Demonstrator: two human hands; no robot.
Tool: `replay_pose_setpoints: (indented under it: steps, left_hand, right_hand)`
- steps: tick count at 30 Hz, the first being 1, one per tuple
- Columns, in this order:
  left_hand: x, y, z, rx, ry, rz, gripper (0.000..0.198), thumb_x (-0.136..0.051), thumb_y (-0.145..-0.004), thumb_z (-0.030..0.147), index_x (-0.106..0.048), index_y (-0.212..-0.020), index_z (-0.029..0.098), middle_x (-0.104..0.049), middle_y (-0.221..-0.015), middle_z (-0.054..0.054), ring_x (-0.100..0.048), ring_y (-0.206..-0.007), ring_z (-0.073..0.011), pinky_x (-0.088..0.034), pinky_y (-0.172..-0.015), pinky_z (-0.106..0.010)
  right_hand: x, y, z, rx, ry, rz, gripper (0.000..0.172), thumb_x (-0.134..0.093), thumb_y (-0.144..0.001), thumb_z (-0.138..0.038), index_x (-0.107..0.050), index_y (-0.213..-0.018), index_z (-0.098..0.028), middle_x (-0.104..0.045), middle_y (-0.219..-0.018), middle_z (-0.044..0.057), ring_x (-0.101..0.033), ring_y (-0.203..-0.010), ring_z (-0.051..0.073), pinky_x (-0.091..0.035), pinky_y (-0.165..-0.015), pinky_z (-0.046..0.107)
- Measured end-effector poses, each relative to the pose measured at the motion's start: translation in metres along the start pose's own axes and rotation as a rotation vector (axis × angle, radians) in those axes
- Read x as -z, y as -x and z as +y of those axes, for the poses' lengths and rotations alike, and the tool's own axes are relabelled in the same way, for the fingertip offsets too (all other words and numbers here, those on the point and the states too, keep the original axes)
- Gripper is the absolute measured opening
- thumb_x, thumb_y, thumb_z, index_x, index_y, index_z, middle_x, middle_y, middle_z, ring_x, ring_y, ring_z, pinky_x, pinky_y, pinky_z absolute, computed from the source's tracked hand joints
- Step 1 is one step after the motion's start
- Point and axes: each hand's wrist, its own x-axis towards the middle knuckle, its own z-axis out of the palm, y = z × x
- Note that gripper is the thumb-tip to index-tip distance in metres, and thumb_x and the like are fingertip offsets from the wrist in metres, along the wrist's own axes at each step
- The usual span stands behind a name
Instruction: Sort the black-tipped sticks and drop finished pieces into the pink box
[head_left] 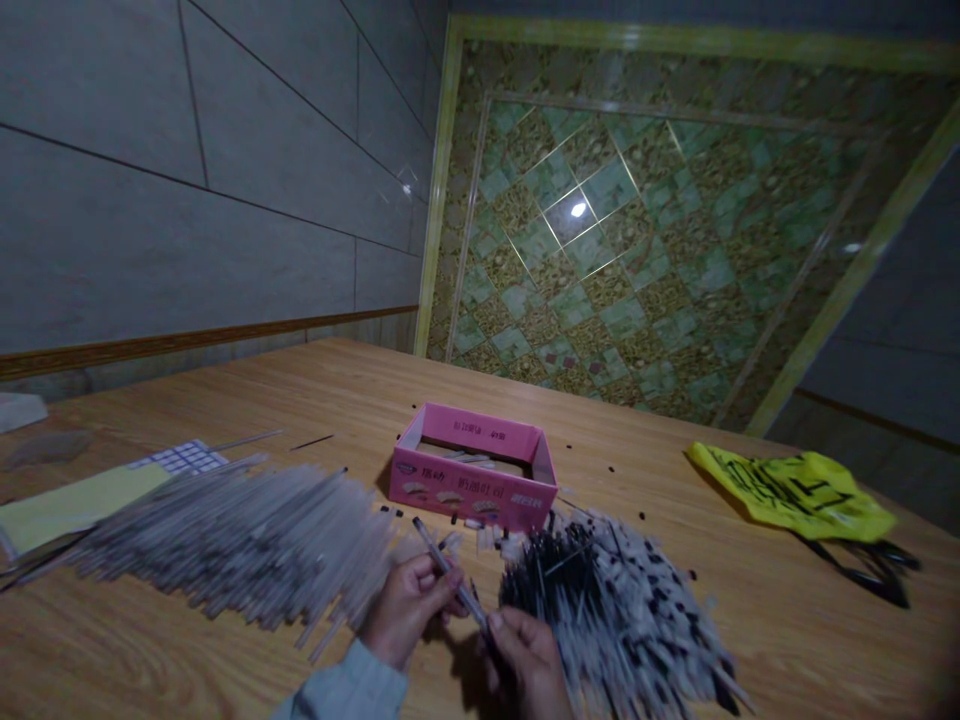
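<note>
Between both hands I hold a slim pen, slanted from upper left to lower right. My left hand is closed round its middle, thumb on top. My right hand pinches its lower end, which the fingers partly hide. Left of my hands lies a broad heap of clear pen barrels. Close by my right hand spreads a pile of pen parts with black and whitish ends. Small black and white caps lie scattered in front of a pink box, which has a few pale sticks inside.
A yellow plastic bag with black print and dark handles lies at the right. At the left are a pale yellow sheet and a blue checked piece. The wooden table meets a grey wall on the left.
</note>
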Motion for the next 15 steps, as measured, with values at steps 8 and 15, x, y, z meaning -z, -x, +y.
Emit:
replay_pose_setpoints:
  steps: [8, 15]
  left_hand:
    - [-0.014, 0.011, -0.010, -0.088, -0.442, 0.015, 0.043, -0.046, -0.076, 0.055, -0.063, -0.067, 0.016, -0.057, -0.043, 0.000, -0.044, -0.029, -0.0093, -0.024, -0.030, -0.019]
    - [-0.016, 0.015, -0.015, -0.486, -0.933, -0.315, 0.023, -0.054, -0.078, 0.028, -0.073, -0.068, 0.022, -0.068, -0.054, -0.003, -0.060, -0.050, -0.0152, -0.037, -0.049, -0.023]
  right_hand:
    - [0.011, -0.028, -0.078, 0.253, 0.357, 0.204, 0.039, -0.051, -0.079, -0.050, -0.058, -0.065, -0.015, -0.052, -0.051, -0.001, -0.042, -0.043, 0.010, -0.029, -0.041, 0.020]
    - [0.028, -0.126, -0.137, 0.437, 1.294, 0.452, 0.029, -0.048, -0.083, -0.037, -0.070, -0.086, -0.019, -0.069, -0.074, 0.010, -0.061, -0.070, 0.022, -0.034, -0.056, 0.027]
